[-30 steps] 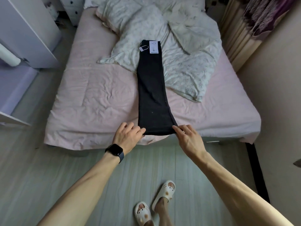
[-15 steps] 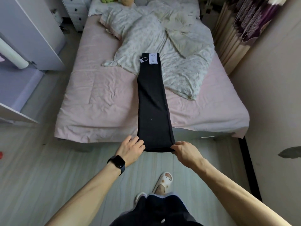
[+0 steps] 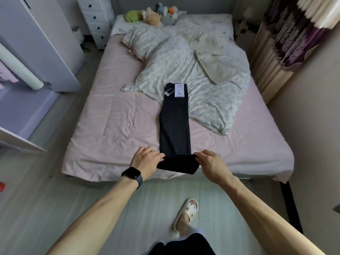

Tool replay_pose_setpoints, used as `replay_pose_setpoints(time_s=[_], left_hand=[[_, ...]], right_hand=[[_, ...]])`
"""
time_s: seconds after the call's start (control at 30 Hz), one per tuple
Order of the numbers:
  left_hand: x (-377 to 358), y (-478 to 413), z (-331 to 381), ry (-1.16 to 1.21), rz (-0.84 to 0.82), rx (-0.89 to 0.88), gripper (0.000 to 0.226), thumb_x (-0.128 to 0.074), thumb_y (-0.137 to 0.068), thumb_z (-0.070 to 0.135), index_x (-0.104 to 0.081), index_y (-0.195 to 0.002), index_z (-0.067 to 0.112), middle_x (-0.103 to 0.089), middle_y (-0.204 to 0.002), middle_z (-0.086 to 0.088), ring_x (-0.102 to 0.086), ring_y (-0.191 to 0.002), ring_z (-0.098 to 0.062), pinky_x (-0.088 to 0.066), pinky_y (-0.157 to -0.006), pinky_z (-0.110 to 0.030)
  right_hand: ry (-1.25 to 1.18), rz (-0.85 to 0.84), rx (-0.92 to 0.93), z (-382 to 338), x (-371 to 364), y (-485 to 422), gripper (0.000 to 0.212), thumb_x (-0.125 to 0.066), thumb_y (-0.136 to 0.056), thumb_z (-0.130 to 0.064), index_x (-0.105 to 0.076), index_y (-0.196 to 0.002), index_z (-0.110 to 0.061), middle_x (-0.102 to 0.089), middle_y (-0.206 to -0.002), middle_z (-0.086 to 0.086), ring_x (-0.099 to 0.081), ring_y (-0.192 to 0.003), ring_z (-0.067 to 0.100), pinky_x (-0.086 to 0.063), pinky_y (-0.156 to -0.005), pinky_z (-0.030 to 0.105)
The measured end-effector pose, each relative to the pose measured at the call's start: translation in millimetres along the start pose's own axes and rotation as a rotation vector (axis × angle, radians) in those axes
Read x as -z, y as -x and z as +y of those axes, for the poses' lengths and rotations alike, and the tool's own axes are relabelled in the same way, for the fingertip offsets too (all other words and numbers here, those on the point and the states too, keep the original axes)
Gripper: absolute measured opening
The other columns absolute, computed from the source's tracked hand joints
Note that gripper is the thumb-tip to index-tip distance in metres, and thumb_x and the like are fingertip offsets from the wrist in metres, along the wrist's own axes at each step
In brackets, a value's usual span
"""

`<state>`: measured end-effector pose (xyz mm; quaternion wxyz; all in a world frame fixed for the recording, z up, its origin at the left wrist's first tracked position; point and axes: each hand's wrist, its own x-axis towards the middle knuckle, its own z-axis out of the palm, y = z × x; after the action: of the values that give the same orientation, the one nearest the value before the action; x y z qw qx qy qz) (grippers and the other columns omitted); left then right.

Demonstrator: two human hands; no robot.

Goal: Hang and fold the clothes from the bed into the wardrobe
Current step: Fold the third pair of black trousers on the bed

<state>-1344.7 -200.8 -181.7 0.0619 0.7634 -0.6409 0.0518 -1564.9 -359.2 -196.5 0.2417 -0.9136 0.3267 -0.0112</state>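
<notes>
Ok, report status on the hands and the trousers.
Hem corners of trousers gripped by left hand and right hand. Rest lies lengthwise on bed, hem raised. Waist end rests on duvet.

bare forearms | black smartwatch (image 3: 132,175) | ring (image 3: 160,155) | white slipper (image 3: 186,214)

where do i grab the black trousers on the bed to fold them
Take the hem end, one corner per hand, coming from the foot of the bed. The black trousers lie flat and lengthwise, waistband and tag far off on the duvet, hem at the near edge. The left hand and right hand hold those corners, a grip that keeps the hem straight.
</notes>
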Motion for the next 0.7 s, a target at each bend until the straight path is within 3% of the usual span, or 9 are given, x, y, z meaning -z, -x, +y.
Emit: replay_pose_setpoints(time_s=[0.2, 0.27, 0.4, 0.5, 0.7], left_hand=[[-35.2, -99.7, -28.1, -0.021, -0.081, 0.103, 0.012, -0.087, -0.075, 0.030, -0.077, -0.081, 0.028, -0.070, -0.073, 0.015, -0.063, -0.071, -0.016, -0.049, -0.061, -0.028], [-39.3, -119.0, -38.7, -0.018, -0.135, 0.124, 0.008, -0.072, -0.090, 0.029, -0.076, -0.097, 0.027, -0.073, -0.087, 0.012, -0.062, -0.085, -0.019, -0.047, -0.071, -0.031], [-58.7, -179.4, -70.1, 0.006, -0.230, 0.174, 0.030, -0.040, -0.106, 0.034, -0.063, -0.126, 0.031, -0.068, -0.115, 0.011, -0.052, -0.110, -0.019, -0.036, -0.088, -0.031], [-70.5, -220.4, -91.8, 0.008, -0.268, 0.195, 0.033, -0.039, -0.107, 0.035, -0.060, -0.132, 0.034, -0.067, -0.119, 0.011, -0.050, -0.113, -0.019, -0.034, -0.090, -0.031], [-103.8, -301.0, -134.1, 0.110, -0.335, 0.288, 0.034, -0.040, -0.106, 0.036, -0.058, -0.134, 0.032, -0.064, -0.125, 0.008, -0.049, -0.119, -0.018, -0.035, -0.092, -0.032]], right_hand=[[0.102, -0.056, -0.021, 39.8, 15.3, -100.6, 0.042, -0.043, -0.098, -0.013, -0.053, -0.138, -0.022, -0.058, -0.121, 0.006, -0.052, -0.107, 0.031, -0.049, -0.084, 0.039], [0.116, -0.039, -0.005, 40.5, 20.8, -119.2, 0.045, -0.044, -0.094, -0.007, -0.053, -0.136, -0.019, -0.059, -0.118, 0.009, -0.050, -0.103, 0.032, -0.046, -0.082, 0.037], [0.093, -0.016, 0.033, 56.8, 33.7, -177.1, 0.033, -0.043, -0.099, -0.012, -0.056, -0.130, -0.011, -0.061, -0.110, 0.011, -0.051, -0.101, 0.033, -0.042, -0.082, 0.036], [0.072, -0.038, 0.047, 70.2, 42.2, -221.4, 0.028, -0.043, -0.103, -0.015, -0.057, -0.126, -0.007, -0.062, -0.110, 0.012, -0.053, -0.105, 0.033, -0.037, -0.084, 0.034], [-0.008, -0.038, -0.004, 91.1, 53.1, -315.1, 0.032, -0.042, -0.106, -0.022, -0.059, -0.130, -0.010, -0.064, -0.112, 0.012, -0.054, -0.107, 0.034, -0.046, -0.088, 0.043]])
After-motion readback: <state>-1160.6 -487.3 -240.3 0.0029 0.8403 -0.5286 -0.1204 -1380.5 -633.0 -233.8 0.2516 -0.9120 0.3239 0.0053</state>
